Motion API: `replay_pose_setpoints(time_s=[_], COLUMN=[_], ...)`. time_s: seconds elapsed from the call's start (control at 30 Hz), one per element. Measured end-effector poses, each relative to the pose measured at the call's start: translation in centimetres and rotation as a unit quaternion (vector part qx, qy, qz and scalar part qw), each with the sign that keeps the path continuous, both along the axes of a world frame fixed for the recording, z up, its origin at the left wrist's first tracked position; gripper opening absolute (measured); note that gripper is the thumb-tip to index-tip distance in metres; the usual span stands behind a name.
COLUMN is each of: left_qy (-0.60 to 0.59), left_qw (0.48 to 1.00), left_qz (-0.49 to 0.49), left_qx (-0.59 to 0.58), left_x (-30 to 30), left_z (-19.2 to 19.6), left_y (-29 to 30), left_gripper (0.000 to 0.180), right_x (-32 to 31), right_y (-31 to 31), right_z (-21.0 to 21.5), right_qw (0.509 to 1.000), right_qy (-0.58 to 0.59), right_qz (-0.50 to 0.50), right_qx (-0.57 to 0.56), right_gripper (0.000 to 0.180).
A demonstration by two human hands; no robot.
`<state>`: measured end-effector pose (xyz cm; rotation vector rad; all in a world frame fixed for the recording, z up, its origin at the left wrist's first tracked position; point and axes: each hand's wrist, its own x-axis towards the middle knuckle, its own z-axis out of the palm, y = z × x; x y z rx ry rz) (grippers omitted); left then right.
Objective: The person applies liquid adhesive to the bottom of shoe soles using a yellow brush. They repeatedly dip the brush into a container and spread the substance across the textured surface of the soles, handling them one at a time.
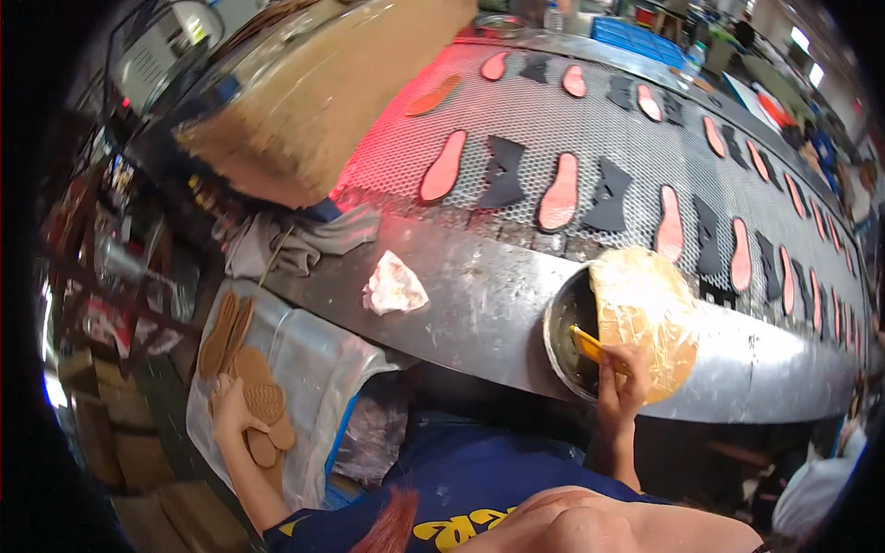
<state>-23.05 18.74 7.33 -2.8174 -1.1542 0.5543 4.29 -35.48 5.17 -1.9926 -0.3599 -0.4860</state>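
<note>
The left forearm rises from the lower edge and slants up and outward to the left, elbow bent, so that the left hand (pixel 234 405) comes down over a cluster of tan soles (pixel 263 401). Its palm faces downward and the thumb is spread to the right across the soles; the fingers are partly hidden, so I cannot tell whether they grip one or merely rest there. These soles lie overlapping on a clear plastic sheet (pixel 318 346), just off the near edge of the bench (pixel 479 323), toward its left end.

The right forearm stands steeper, almost upright, with the right hand (pixel 624 376) at the bench's near edge. Its fingers are curled around a yellow handle (pixel 585 344), which tilts up and to the left over the opening of a round metal pot (pixel 549 336). The pot sits at that same near edge, and a tan, plastic-wrapped cover (pixel 650 313) lies across its right part, beside the curled fingers.

Left of the pot, a crumpled whitish cloth (pixel 395 284) lies on the bench top, with a grey cloth (pixel 309 244) at the left end. Beyond the bench's far edge, pink soles (pixel 559 194) and black cut pieces (pixel 607 196) lie in rows on a mesh belt (pixel 608 138).
</note>
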Motion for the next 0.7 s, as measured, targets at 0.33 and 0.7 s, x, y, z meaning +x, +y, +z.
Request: replay_pose_setpoints(time_s=[0.33, 0.7], left_qy=[-0.481, -0.524], left_qw=[0.843, 0.760], left_qz=[-0.120, -0.081], left_qx=[-0.210, -0.376], left_x=[15.3, 24.3], left_z=[4.4, -7.3], left_y=[-8.9, -15.6], left_gripper=[0.038, 0.020], right_x=[-0.7, -1.3], right_y=[0.5, 0.0], right_z=[0.8, 1.0], right_qw=[0.976, 0.990], right_qy=[-0.050, -0.031], right_qz=[-0.012, -0.002], right_qx=[-0.210, -0.139], right_gripper=[0.016, 0.010])
